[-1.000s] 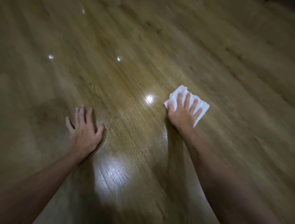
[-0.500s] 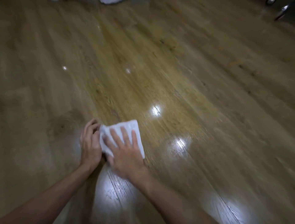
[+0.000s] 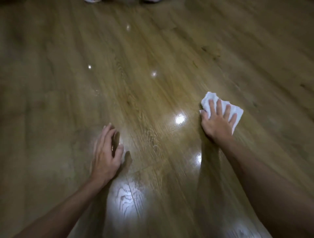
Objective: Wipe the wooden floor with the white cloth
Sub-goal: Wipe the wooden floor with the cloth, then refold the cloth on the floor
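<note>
A folded white cloth (image 3: pixel 209 99) lies flat on the glossy wooden floor (image 3: pixel 153 105), right of centre. My right hand (image 3: pixel 217 120) presses down on it with spread, straight fingers, covering most of the cloth. My left hand (image 3: pixel 106 152) is at the lower left, fingers together and relaxed, resting on or just above the floor and holding nothing. Both forearms reach in from the bottom edge.
Bright lamp reflections (image 3: pixel 179 119) shine on the planks between and below the hands. At the top edge, blurred white objects (image 3: pixel 91 1) stand on the floor, too cut off to identify.
My right hand has slid the cloth from beside my left hand far to the right. My left hand stayed near the lower left and the view has shifted.
</note>
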